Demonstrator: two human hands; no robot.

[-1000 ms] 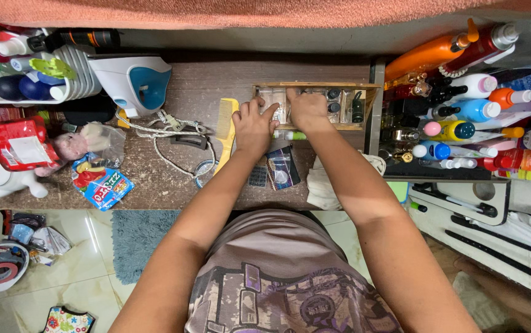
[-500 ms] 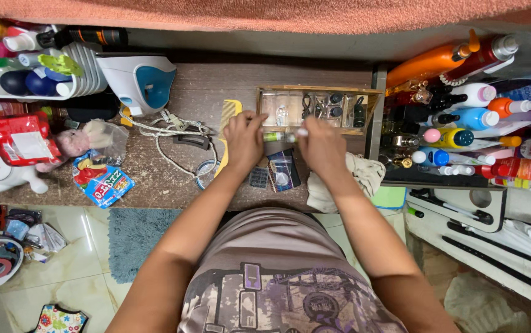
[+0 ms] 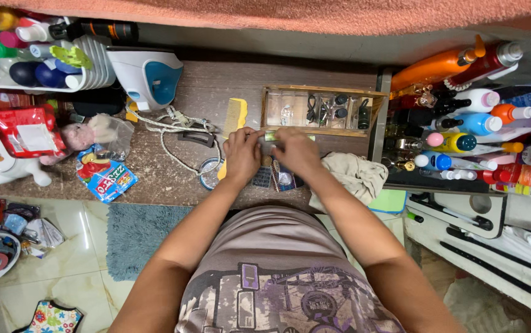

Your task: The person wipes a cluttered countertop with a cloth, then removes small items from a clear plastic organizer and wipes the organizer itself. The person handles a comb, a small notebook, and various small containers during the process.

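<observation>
Head view: both hands (left hand (image 3: 242,154), right hand (image 3: 296,151)) grip a green tube (image 3: 270,136).

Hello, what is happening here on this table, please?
A person stands at a cluttered wooden table and holds a small green tube between both hands. The left hand and the right hand meet at the tube, just in front of a wooden organiser box with small compartments. A yellow comb lies beside the left hand, a beige cloth beside the right arm. Many bottles fill the shelf on the right.
</observation>
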